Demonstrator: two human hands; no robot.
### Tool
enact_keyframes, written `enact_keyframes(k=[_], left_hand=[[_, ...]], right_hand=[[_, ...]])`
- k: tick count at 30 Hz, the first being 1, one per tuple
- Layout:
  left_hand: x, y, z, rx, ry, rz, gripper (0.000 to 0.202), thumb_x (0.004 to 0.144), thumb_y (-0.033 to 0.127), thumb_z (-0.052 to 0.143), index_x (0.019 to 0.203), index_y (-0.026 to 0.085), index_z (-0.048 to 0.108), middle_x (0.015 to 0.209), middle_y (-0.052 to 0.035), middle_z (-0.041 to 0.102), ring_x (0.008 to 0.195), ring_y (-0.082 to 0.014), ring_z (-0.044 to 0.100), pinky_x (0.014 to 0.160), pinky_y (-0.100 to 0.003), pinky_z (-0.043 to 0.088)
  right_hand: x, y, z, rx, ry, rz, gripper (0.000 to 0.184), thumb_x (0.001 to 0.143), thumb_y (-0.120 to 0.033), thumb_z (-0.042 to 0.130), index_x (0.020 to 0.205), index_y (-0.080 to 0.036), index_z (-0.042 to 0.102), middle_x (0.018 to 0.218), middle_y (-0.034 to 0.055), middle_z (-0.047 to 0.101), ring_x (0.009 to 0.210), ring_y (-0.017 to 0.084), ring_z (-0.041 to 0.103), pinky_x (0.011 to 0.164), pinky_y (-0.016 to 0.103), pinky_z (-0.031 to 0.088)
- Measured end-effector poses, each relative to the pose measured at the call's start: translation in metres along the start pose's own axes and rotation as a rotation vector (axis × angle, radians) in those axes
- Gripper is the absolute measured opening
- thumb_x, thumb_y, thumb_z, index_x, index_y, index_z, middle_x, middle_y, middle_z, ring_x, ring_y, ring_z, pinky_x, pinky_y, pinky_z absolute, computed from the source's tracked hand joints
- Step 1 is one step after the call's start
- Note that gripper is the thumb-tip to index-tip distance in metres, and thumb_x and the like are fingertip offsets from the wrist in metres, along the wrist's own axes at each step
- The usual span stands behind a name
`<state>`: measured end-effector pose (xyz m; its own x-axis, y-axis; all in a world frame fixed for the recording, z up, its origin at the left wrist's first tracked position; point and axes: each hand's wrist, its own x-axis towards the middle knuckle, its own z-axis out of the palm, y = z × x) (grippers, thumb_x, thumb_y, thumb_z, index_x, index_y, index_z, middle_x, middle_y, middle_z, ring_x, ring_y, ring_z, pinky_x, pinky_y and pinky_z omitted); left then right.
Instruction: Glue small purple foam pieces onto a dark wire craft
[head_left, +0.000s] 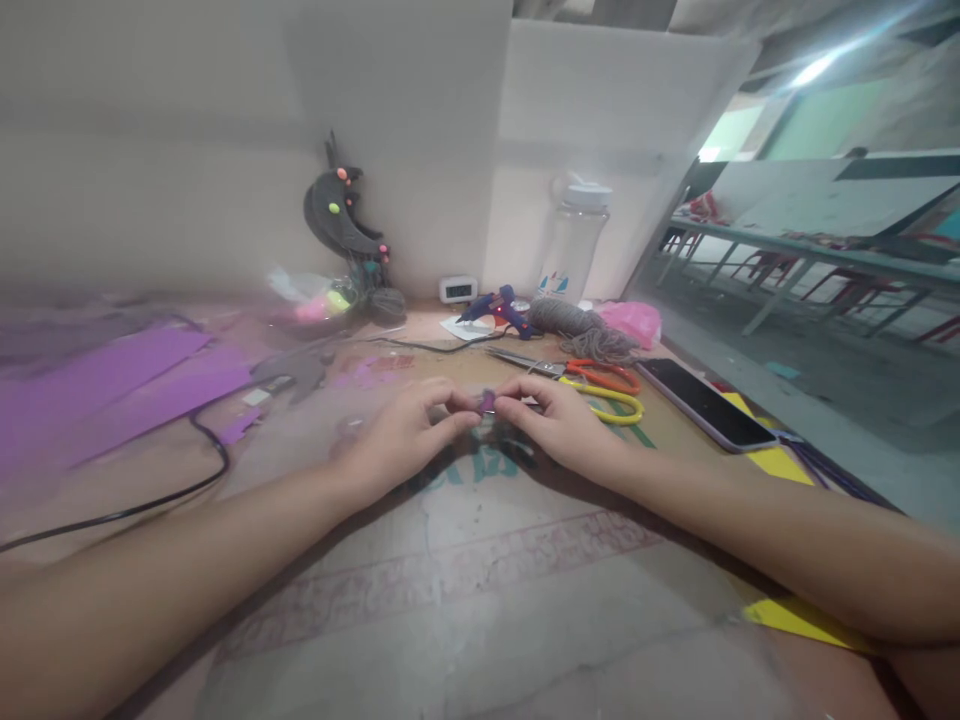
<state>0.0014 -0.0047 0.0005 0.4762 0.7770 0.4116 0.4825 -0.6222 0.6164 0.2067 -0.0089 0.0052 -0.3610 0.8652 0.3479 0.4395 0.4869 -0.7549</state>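
Observation:
Between my two hands, over the middle of the table, is a small purple piece (488,401); its exact kind is too small to make out. My left hand (416,425) pinches its left side with thumb and forefinger. From the other side, the thumb and fingers of my right hand (559,420) pinch it too. Just beyond my right hand lie orange-handled scissors (604,375) and yellow-handled scissors (619,405), the latter partly hidden by the hand. A blue glue gun (499,310) rests farther back, its cord running left.
Purple sheets (150,385) and a black cable (217,480) lie at left. Behind stand a dark crescent-shaped ornament (334,215), a small digital clock (458,290) and a clear bottle (574,245). Grey yarn (574,325), a phone (705,403) and yellow paper (784,463) are at right.

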Motion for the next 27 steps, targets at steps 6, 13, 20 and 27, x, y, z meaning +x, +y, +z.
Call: enact_keyframes(k=[6,13,20,27], left_hand=[[-0.0027,0.0008,-0.0013,-0.003,0.036,-0.002,0.028,0.094,0.04,0.048,0.105,0.021,0.064,0.096,-0.0037,0.068,0.091,-0.0191,0.062,0.079,-0.033,0.049],[-0.0001,0.0022,0.0009,0.023,-0.005,0.01,0.025,0.092,0.037,0.05,0.081,0.019,0.064,0.082,-0.0009,0.064,0.081,-0.0162,0.06,0.075,-0.029,0.046],[0.0014,0.0032,-0.0008,-0.015,-0.001,-0.067,0.027,0.09,0.04,0.051,0.078,0.019,0.063,0.08,-0.0008,0.065,0.08,-0.0172,0.06,0.074,-0.03,0.046],[0.0006,0.0014,-0.0007,-0.023,0.019,-0.06,0.027,0.09,0.039,0.05,0.076,0.019,0.061,0.08,-0.0008,0.064,0.08,-0.0171,0.06,0.076,-0.031,0.045]], right_hand=[[-0.0008,-0.0017,-0.0011,0.108,-0.012,0.086,0.023,0.087,-0.038,0.054,0.082,-0.017,0.061,0.067,-0.002,0.059,0.058,0.011,0.053,0.055,0.023,0.043],[0.0001,-0.0031,0.0019,-0.008,-0.108,-0.025,0.017,0.088,-0.028,0.054,0.081,-0.016,0.063,0.078,0.0021,0.066,0.072,0.013,0.06,0.068,0.025,0.047],[0.0007,0.0012,-0.0001,-0.005,-0.167,-0.011,0.026,0.091,-0.037,0.052,0.09,-0.015,0.065,0.082,0.0025,0.066,0.072,0.013,0.059,0.065,0.025,0.046],[0.0037,0.0015,0.0021,-0.169,-0.231,-0.234,0.009,0.085,-0.025,0.064,0.084,-0.017,0.068,0.093,0.0046,0.068,0.093,0.017,0.062,0.089,0.033,0.045]])
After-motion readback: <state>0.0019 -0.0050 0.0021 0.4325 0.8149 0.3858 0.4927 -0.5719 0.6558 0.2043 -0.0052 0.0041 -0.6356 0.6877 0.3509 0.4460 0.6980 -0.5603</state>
